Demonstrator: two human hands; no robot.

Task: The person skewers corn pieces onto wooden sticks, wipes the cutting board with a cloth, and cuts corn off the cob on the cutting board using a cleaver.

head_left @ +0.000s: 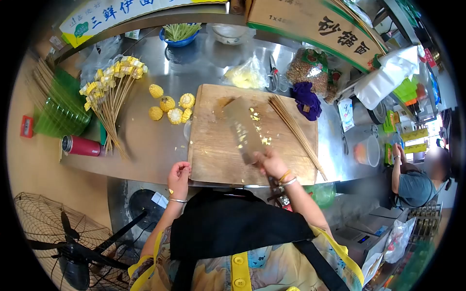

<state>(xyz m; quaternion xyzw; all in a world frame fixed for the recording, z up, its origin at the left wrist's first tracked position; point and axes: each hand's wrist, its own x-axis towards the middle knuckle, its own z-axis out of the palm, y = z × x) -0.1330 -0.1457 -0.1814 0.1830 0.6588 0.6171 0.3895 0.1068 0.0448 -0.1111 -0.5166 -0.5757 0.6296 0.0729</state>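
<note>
Cleaver (240, 126): over board (213, 155), blade pointing away from body; likely heavy, stiff, sharp; take by handle.
Right hand (270, 164): closed round cleaver's handle end.
Left hand (178, 178): by board's near-left edge, fingers curled; can't tell if gripping.
Corn (175, 116): 6 pieces, left of board; probably firm, rolls.

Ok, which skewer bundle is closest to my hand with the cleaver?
The bare bundle lying on the cutting board, right of your right hand; the bundle left of the board is farther off and tipped with corn.
</note>
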